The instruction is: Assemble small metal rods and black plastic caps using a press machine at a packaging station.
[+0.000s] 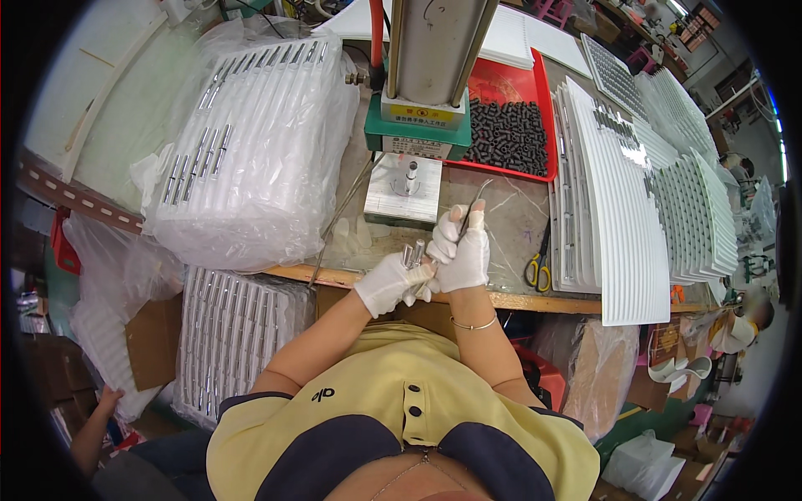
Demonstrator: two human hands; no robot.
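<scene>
My left hand [386,285], in a white glove with bare fingertips, is closed around shiny silver metal tubes [414,251] whose ends stick up above the fingers. Touching or nearly touching it, my gloved right hand [464,257] grips thin curved metal tweezers [478,197], their bent tip pointing up and away. Just beyond both hands stands a bench press [422,117] with a green head. Under that head, a short metal post [411,176] rises upright from a silver block [386,190]. Fingers hide the lower ends of the tubes.
A red tray [549,125] of small black cylindrical parts [508,138] lies right of the press. White ridged trays [626,242] lean at the right, near yellow-handled scissors [539,269]. Plastic-wrapped trays of silver tubes [259,150] fill the left. Another person's arm [96,426] shows lower left.
</scene>
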